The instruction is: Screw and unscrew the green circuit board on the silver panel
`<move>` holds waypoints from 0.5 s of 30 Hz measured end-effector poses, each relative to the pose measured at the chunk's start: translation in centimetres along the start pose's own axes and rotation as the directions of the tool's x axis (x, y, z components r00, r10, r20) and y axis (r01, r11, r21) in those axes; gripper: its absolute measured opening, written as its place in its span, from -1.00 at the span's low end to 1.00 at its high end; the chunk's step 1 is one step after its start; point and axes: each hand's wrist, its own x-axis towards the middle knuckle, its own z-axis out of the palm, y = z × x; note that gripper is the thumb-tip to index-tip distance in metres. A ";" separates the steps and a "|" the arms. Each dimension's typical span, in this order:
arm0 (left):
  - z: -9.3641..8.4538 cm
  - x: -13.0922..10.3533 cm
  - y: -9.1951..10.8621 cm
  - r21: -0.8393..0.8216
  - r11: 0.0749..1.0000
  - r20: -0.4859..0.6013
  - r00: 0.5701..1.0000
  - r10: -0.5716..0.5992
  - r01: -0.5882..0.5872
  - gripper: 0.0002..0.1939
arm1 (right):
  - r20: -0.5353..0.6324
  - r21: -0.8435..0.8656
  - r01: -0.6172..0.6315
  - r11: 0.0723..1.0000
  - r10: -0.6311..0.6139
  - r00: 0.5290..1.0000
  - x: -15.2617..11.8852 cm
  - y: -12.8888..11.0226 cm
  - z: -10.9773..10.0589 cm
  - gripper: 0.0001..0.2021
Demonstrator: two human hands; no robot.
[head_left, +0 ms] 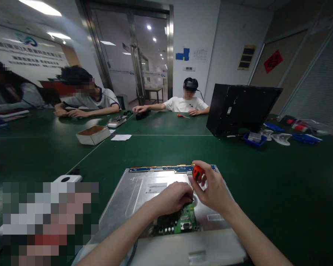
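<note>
A flat metal panel (pixel 135 194) lies on a green counter (pixel 161 151) directly in front of the camera wearer, a green circuit board (pixel 189 218) on its near half and a narrow blue circuit strip (pixel 159 170) along its far edge. The right hand (pixel 212 189) grips an orange-and-black screwdriver (pixel 197 173) by the handle between thumb and fingers, above the panel's far right part. The left hand (pixel 176 195) bends over the far edge of the green board, fingers curled together; what they hold, if anything, cannot be told. A pale cover (pixel 211 245) spans the panel's near side.

Beyond the panel, to the right, a black monitor casing (pixel 244 111) stands near a blue tray (pixel 254 139) holding a small grey object. To the left sit a sheet of white paper (pixel 121 137) and an open cardboard box (pixel 93 135). Across the counter, a person in a white shirt (pixel 187 104) sits near a second screwdriver (pixel 183 116), before glass doors (pixel 150 55). Two others are seated at left, one with forearms on the counter (pixel 84 99).
</note>
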 end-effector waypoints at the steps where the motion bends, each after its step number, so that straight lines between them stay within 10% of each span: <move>1: 0.0 0.0 0.0 -0.002 1.000 0.001 1.000 -0.001 0.001 -0.84 | 0.000 -0.003 -0.001 1.000 0.001 1.000 0.0 0.0 0.0 -0.66; 15: 0.0 0.0 0.3 0.024 1.000 0.007 1.000 -0.019 0.019 -0.83 | 0.031 -0.022 -0.009 1.000 0.009 0.999 -0.1 0.3 0.2 -0.70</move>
